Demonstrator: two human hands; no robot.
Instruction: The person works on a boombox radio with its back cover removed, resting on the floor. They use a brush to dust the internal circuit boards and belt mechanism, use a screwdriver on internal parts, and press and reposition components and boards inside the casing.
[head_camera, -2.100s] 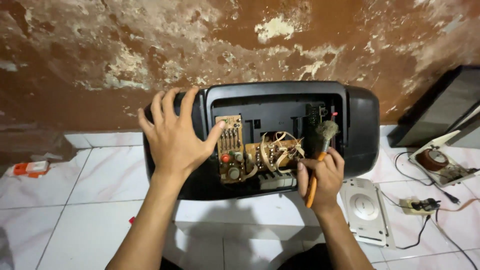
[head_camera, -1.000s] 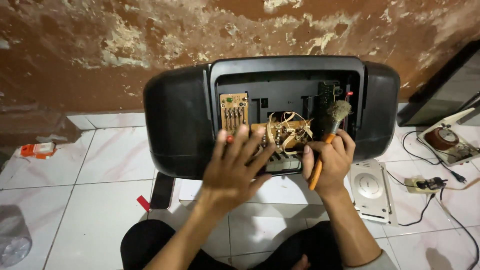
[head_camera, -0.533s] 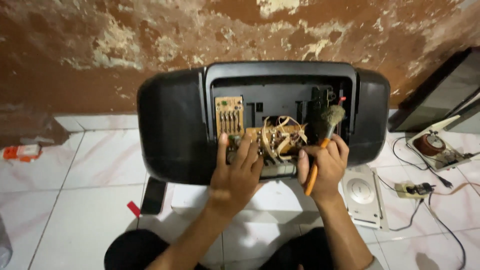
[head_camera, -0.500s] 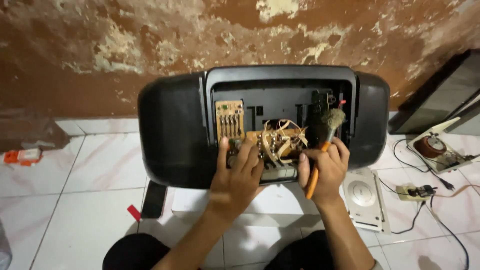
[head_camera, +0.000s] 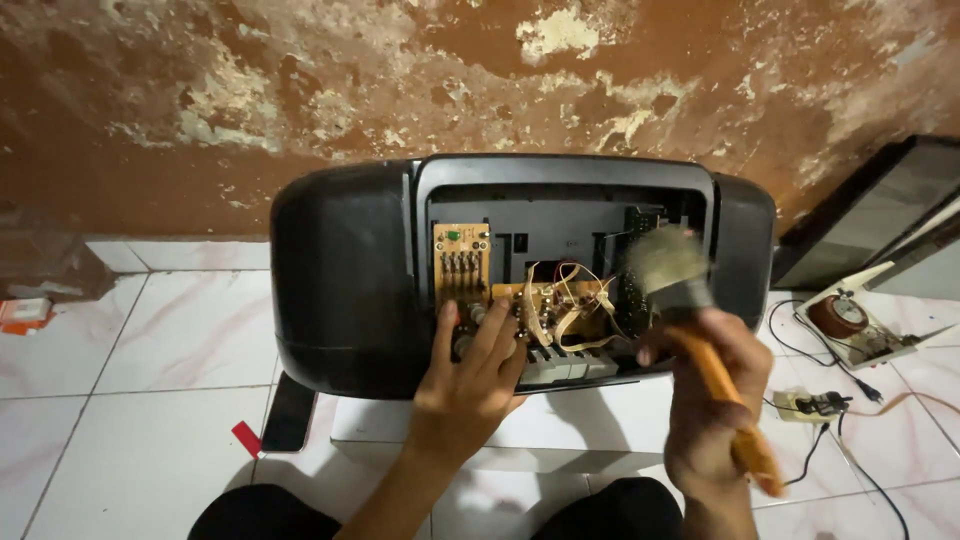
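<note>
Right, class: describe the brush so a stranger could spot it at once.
Find the big black radio casing against the brown wall. At its opened right side, the right hand holds the brush. Unlike everything nearby, it has an orange handle and pale bristles.

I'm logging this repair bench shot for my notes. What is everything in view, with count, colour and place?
Boombox shell: one, black, opened, on its side against the wall.
Circuit boards: at least two, tan, inside the shell, with loose wires.
Brush: one, pale bristles, orange handle, at the right of the opening.
White block: one, under the shell.
Power strip: one, white, on the floor at right, cables plugged in.
Small opened device: one, white with a brown round part, far right.
Dark panel: one, leaning at right.
Floor tiles: white.
Wall: brown, peeling.
Left hand: on the lower board.
Right hand: gripping the brush handle.
</note>
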